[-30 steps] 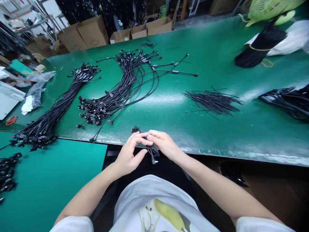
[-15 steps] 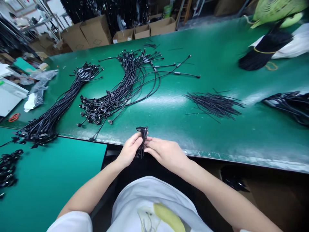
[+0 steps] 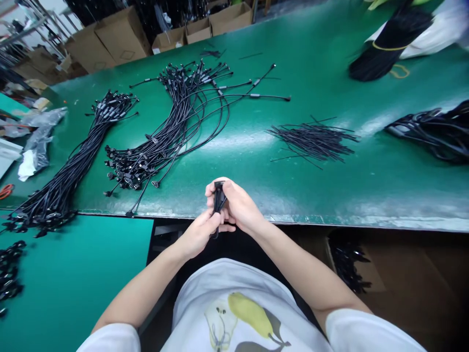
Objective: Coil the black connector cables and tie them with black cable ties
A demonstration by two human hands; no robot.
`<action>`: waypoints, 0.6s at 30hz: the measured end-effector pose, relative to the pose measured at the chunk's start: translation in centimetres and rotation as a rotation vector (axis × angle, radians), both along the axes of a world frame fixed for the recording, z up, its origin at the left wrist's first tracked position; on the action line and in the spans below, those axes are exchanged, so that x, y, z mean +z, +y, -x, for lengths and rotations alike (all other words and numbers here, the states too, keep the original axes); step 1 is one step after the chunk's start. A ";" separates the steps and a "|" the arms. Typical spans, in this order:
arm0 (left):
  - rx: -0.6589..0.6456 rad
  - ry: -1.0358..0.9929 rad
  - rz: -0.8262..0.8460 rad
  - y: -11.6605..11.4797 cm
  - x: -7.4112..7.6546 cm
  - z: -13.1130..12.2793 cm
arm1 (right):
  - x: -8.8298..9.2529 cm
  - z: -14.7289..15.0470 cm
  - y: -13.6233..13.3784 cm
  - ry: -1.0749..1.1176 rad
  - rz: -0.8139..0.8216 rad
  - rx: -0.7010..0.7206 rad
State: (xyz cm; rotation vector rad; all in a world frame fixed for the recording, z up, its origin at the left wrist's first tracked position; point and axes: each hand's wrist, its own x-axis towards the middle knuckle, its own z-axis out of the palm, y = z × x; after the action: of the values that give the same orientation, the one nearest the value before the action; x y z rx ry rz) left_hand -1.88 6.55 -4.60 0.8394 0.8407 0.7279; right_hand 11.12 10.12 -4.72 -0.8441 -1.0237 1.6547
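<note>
The left hand (image 3: 198, 234) and right hand (image 3: 236, 203) together grasp a short bunch of black cables (image 3: 219, 199), held upright over the near edge of a green-matted workbench (image 3: 311, 88). The right hand's fingers curl around its upper end, while the left hand pinches it lower down, with its connector end showing below. Beyond the hands, on the mat, lie a fanned bundle of black connector cables (image 3: 172, 132), a second bundle (image 3: 69, 176) to its left, and a scatter of short black wires (image 3: 313, 142). A teal mat (image 3: 73, 288) sits lower left, with black connectors (image 3: 9, 269) at its edge.
</note>
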 end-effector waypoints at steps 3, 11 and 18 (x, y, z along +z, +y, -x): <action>0.005 -0.012 0.083 0.1 -0.1 -0.4 | -0.1 -0.7 0.3 0.193 0.129 0.050; 0.106 0.621 -0.310 1.8 -0.8 -1.3 | -2.1 -2.1 -2.0 -0.046 0.044 -0.039; -0.297 0.813 -0.797 3.0 -3.6 1.1 | -1.5 -14.9 -1.8 -0.369 0.043 -0.318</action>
State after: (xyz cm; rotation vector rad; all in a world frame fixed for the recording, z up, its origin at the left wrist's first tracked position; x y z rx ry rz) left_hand -2.99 9.55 -8.17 2.0132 1.1084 0.4286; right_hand 26.01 8.31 -6.23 -1.3031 -1.0387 1.2811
